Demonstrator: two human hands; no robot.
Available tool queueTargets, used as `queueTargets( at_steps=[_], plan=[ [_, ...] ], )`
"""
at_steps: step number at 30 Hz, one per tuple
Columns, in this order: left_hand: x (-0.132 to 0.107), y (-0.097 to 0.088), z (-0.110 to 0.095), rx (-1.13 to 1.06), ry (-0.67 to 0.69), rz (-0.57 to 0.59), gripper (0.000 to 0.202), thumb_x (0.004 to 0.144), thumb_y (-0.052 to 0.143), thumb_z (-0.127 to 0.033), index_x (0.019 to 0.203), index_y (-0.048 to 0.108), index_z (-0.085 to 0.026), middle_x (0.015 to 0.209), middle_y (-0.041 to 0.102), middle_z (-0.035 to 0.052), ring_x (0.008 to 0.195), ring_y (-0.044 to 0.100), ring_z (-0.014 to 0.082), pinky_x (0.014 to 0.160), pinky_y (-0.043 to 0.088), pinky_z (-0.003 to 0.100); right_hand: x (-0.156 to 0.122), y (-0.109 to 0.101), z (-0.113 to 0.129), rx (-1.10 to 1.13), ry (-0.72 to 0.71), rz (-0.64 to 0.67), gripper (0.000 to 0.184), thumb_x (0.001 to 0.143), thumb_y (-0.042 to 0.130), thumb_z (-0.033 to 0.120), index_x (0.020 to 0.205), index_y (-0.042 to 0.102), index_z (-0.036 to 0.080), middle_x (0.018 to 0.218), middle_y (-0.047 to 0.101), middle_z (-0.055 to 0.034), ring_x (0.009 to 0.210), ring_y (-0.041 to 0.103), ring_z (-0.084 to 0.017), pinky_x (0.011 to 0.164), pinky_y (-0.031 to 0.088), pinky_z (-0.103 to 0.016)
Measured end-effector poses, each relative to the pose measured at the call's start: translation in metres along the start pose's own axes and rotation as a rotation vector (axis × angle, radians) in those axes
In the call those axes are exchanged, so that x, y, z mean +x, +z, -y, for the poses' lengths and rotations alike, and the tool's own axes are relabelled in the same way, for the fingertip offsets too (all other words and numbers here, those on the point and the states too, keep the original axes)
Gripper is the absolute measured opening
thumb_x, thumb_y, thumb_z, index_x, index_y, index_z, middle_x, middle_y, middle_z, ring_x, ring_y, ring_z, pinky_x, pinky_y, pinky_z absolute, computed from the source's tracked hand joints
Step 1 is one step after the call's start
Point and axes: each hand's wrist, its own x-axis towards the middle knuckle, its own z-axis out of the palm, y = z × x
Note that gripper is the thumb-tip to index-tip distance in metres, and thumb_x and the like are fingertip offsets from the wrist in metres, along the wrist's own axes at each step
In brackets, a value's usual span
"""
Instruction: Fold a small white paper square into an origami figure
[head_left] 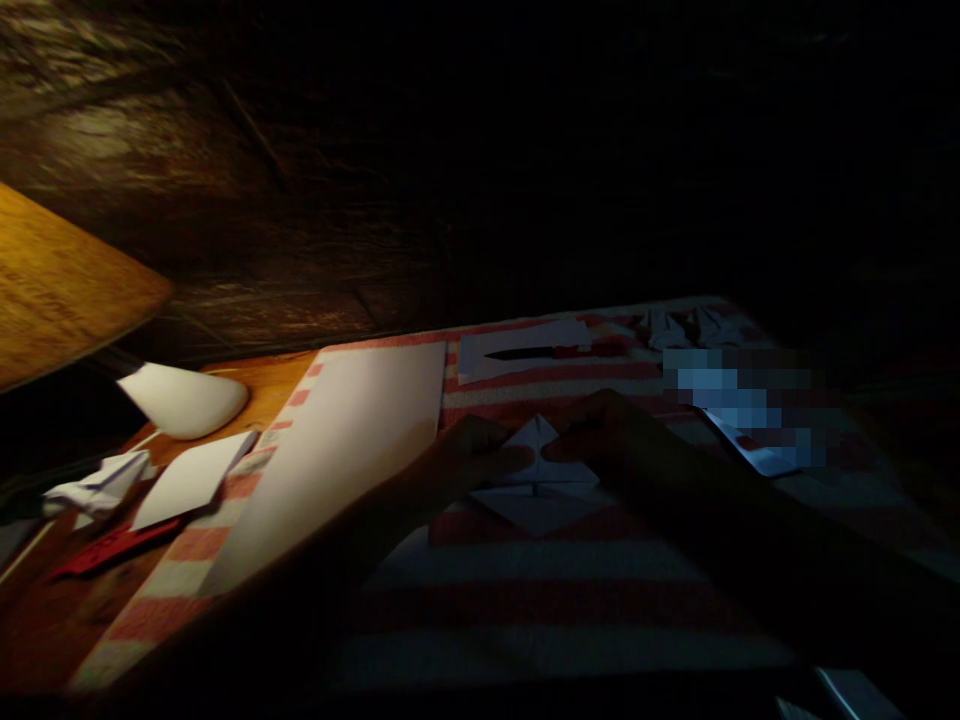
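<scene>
A folded white paper [536, 510] lies on the striped cloth in front of me, diamond-shaped, with a crease down its upper middle. My left hand [476, 445] is at its upper left edge, thumb pressed on the paper near that crease. From the other side, my right hand [596, 430] grips the upper right edge, its thumb also pointing inward. Both hands look closed on the paper, though deep shadow hides most of the fingers. Left of my left hand, a large white sheet [352, 420] lies flat on the cloth.
A knife [525, 353] rests on a smaller sheet [472, 362] behind the hands. Folded paper pieces [679, 328] stand at the far right, near a lit screen [750, 440], partly pixelated. At left are a lamp [187, 400], a red object [120, 548], white paper [195, 480] and crumpled paper [105, 487].
</scene>
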Motion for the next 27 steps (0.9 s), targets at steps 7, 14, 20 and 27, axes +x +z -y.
queueTargets(
  at_steps=[7, 14, 20, 27],
  plan=[
    [0.002, 0.007, 0.001, -0.305, 0.223, -0.092, 0.069, 0.056, 0.092, -0.059, 0.108, 0.076, -0.016, 0.086, 0.075, 0.0079, 0.075, 0.068, 0.021, 0.067, 0.055, 0.03, 0.002, -0.003, 0.005, -0.105, -0.103, -0.227, 0.038, 0.07, 0.084, 0.034, 0.056, 0.052, 0.018, 0.05, 0.044, 0.0074, 0.044, 0.039, -0.007, 0.044, 0.024, -0.023],
    [0.004, 0.017, 0.003, 0.026, 0.169, -0.444, 0.046, 0.061, 0.091, -0.034, 0.102, 0.078, -0.015, 0.066, 0.07, 0.0004, 0.052, 0.057, 0.0116, 0.046, 0.041, 0.02, -0.005, 0.005, 0.006, -0.267, -0.174, -0.068, 0.039, 0.08, 0.078, 0.05, 0.073, 0.063, 0.015, 0.066, 0.054, 0.0023, 0.059, 0.046, -0.01, 0.052, 0.03, -0.024],
    [0.003, 0.019, 0.004, 0.053, 0.183, -0.463, 0.038, 0.061, 0.088, -0.036, 0.088, 0.076, -0.012, 0.066, 0.069, 0.0012, 0.053, 0.055, 0.0113, 0.045, 0.041, 0.02, -0.005, 0.01, -0.001, -0.288, -0.185, -0.09, 0.031, 0.084, 0.075, 0.045, 0.087, 0.068, 0.015, 0.077, 0.061, -0.0013, 0.067, 0.052, -0.012, 0.058, 0.037, -0.026],
    [-0.003, 0.032, 0.004, 0.307, 0.309, -0.467, 0.025, 0.069, 0.082, -0.034, 0.087, 0.077, -0.017, 0.07, 0.068, 0.0009, 0.064, 0.059, 0.0157, 0.051, 0.044, 0.022, 0.003, 0.014, -0.016, -0.334, -0.297, -0.253, 0.039, 0.097, 0.056, 0.049, 0.077, 0.063, 0.017, 0.07, 0.057, -0.0004, 0.064, 0.051, -0.014, 0.058, 0.037, -0.028]
  ],
)
